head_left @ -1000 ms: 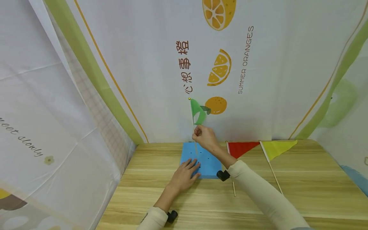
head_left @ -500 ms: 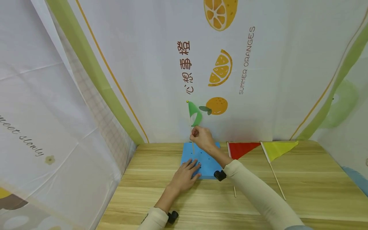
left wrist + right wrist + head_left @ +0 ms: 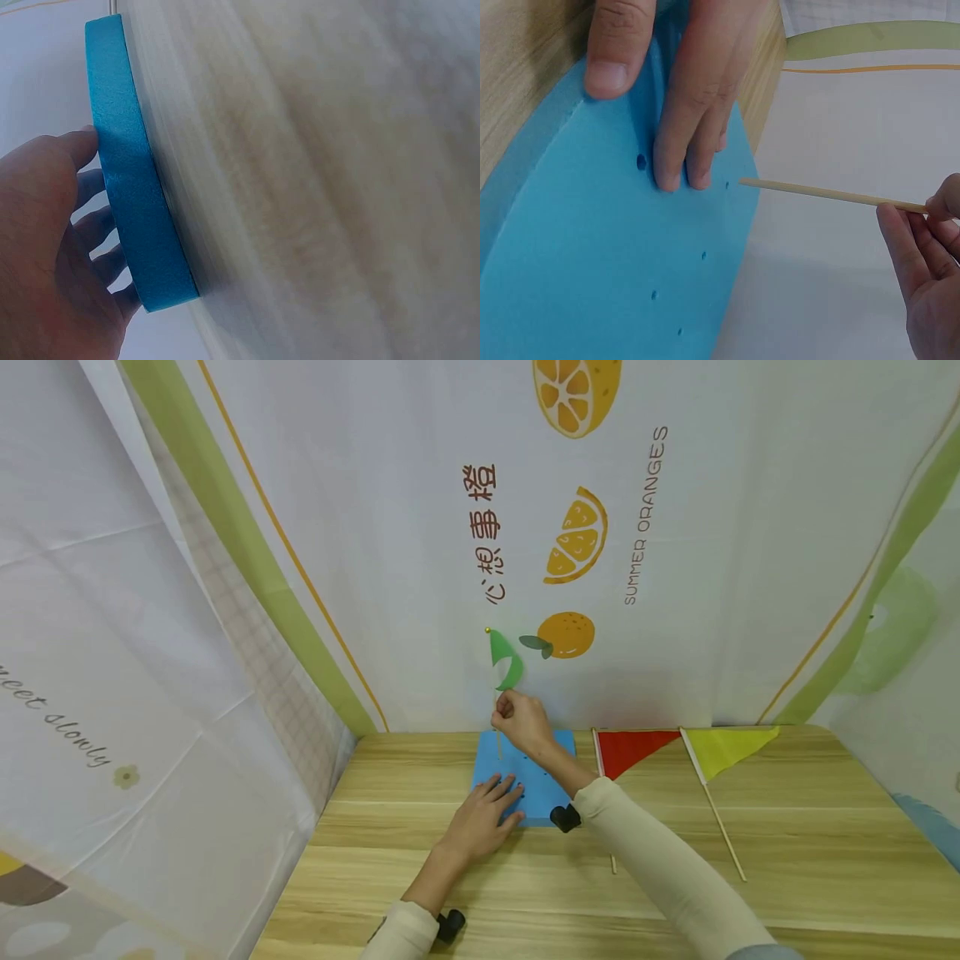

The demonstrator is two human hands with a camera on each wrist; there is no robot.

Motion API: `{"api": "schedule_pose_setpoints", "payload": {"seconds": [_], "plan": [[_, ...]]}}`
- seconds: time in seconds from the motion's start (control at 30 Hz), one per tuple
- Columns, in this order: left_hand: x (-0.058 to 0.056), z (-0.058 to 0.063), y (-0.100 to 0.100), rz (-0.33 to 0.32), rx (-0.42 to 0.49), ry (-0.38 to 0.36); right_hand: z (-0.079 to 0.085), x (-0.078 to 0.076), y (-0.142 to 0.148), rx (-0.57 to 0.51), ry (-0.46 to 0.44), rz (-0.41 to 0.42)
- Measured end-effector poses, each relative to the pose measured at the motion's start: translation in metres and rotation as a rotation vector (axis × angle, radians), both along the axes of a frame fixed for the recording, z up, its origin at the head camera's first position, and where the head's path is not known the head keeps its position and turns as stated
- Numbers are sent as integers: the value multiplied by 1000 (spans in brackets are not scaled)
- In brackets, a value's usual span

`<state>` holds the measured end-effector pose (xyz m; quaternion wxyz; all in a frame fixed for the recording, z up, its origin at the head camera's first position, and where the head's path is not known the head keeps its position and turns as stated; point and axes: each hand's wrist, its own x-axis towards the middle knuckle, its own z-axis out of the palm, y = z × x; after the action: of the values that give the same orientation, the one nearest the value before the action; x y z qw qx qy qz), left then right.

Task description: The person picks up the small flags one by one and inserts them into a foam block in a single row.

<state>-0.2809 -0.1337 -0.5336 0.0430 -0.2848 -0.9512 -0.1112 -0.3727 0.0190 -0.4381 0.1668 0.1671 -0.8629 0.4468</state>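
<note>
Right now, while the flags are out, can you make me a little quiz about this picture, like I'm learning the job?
1. Which hand pinches the stick of the green flag?
2. True or false: the left hand rests on the blue block.
3. In the head view, which lies farthest right on the table? A) red flag B) yellow flag C) blue block

Key: 1. The right hand. 2. True. 3. B.

We have brought the green flag (image 3: 501,647), in our right hand (image 3: 524,718), slightly lower and further toward the left edge of the blue board (image 3: 546,795), its stick (image 3: 810,190) now ending near a hole (image 3: 727,184) there.
</note>
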Motion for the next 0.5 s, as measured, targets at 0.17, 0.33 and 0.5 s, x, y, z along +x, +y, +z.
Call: {"api": "schedule_pose_setpoints", "payload": {"seconds": [0.17, 0.33, 0.5], "plan": [[0, 0, 0, -5, 7, -2, -5, -3, -3, 0, 14, -7], [-1, 0, 0, -7, 6, 0, -9, -5, -5, 19, 33, -21], [-2, 0, 0, -5, 9, 0, -12, -7, -7, 32, 39, -20]]}}
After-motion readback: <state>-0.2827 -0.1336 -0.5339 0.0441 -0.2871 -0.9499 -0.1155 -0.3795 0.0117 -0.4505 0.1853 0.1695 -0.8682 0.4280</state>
